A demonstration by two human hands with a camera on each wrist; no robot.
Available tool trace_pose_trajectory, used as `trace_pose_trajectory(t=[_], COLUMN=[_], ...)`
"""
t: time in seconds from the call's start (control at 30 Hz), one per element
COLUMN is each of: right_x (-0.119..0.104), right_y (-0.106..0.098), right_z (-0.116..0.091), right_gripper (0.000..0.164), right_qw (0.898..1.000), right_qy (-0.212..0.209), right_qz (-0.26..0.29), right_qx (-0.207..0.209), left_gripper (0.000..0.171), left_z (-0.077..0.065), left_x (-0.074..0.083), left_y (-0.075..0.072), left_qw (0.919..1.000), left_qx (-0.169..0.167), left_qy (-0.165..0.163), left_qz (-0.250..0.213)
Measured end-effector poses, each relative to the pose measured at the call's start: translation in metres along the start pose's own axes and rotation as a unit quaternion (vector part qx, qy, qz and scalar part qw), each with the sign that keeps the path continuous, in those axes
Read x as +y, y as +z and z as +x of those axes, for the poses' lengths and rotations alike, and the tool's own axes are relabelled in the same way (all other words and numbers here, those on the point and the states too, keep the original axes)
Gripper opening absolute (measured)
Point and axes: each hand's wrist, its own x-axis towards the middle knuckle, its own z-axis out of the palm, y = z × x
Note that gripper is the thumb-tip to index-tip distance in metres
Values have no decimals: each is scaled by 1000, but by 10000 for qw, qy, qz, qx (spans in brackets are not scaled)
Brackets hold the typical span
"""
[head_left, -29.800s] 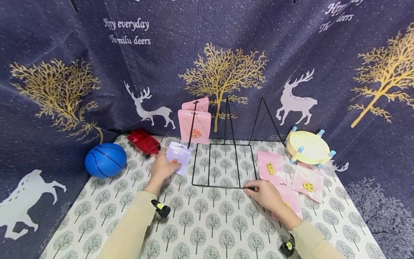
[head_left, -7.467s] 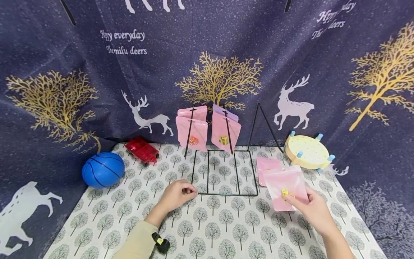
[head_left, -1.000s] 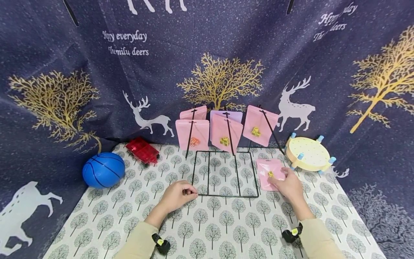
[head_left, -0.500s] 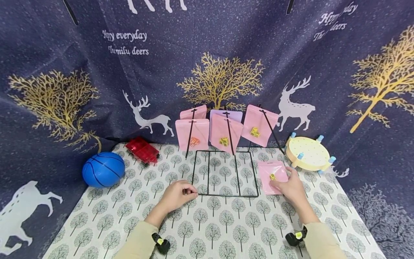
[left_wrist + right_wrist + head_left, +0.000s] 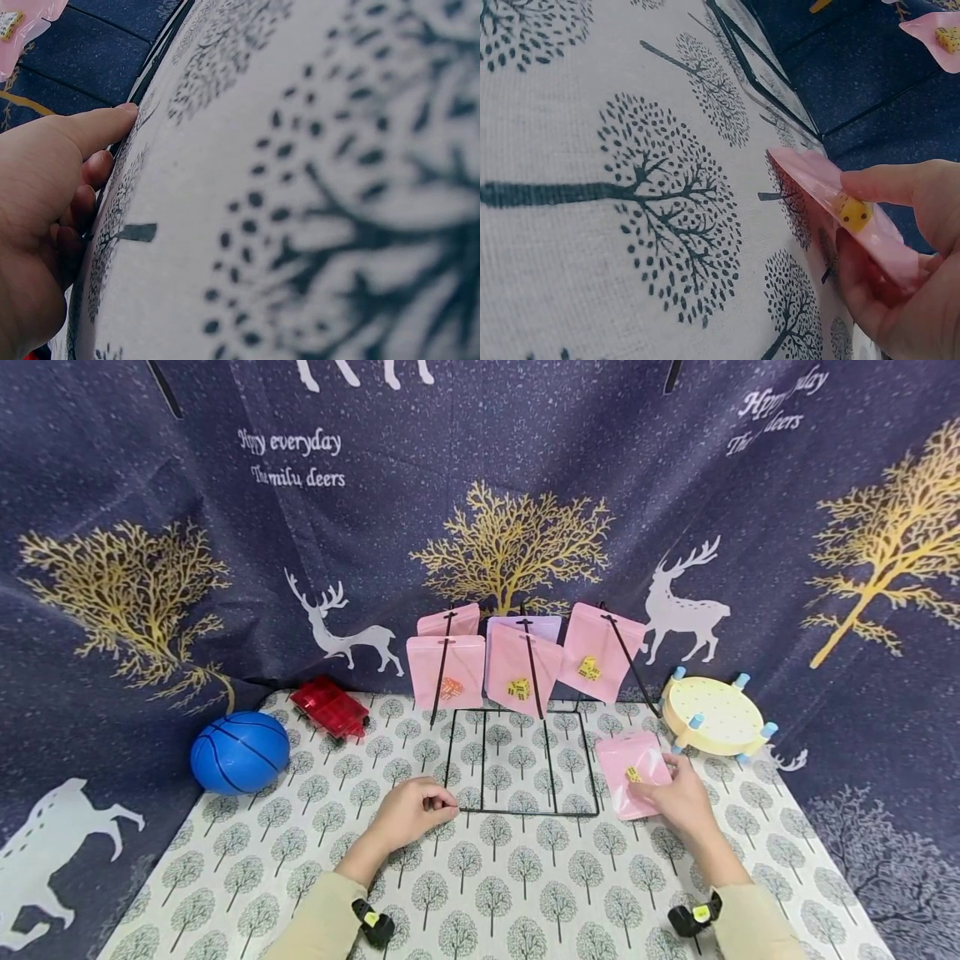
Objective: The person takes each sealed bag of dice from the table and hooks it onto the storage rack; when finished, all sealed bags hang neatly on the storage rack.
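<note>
My right hand (image 5: 681, 793) pinches a small pink zip bag (image 5: 622, 793) with yellow dice in it; in the right wrist view the thumb and fingers hold the pink pouch (image 5: 802, 161) from both sides, tilted off the cloth. A black wire display rack (image 5: 525, 814) stands mid-table. At its front left corner my left hand (image 5: 408, 814) grips the base wire with thumb and forefinger, the other fingers curled. Pink bags (image 5: 446, 668) hang on the left prong, a purple bag (image 5: 543, 625) behind a pink one on the middle prong, and a pink bag (image 5: 603, 652) on the right prong.
A blue ball (image 5: 240, 753) and a red toy car (image 5: 330, 707) sit at the back left. Behind my right hand lies an upturned yellow stool (image 5: 712, 714) with blue-tipped legs. A dark printed curtain (image 5: 480, 443) backs the tree-patterned cloth (image 5: 495, 893).
My right hand has drawn the pink bag a little towards me and tilted it up. Earlier, more bags went onto the middle and right prongs. The left hand keeps its place on the rack.
</note>
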Motion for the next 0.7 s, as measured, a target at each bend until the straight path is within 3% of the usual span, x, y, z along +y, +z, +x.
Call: trace_pose_trajectory(t=[0.2, 0.3, 0.43, 0.7], right_x=[3, 5, 7, 9], right_y=[-1, -2, -5, -8], right_z=[-3, -4, -6, -10], right_gripper=[91, 86, 80, 72], right_qw=[9876, 9793, 9780, 9868], right_qy=[262, 238, 107, -103], right_qz=[1461, 1862, 1894, 1464], right_qx=[-506, -752, -868, -679], left_gripper=[10, 10, 10, 10], left_z=[0, 0, 0, 0], left_x=[0, 0, -1, 0], left_y=[0, -1, -1, -1], left_qw=[10000, 10000, 10000, 9999], left_qx=[-17, -47, -50, -89], left_qy=[-36, -53, -39, -129], left_qz=[1, 18, 49, 7])
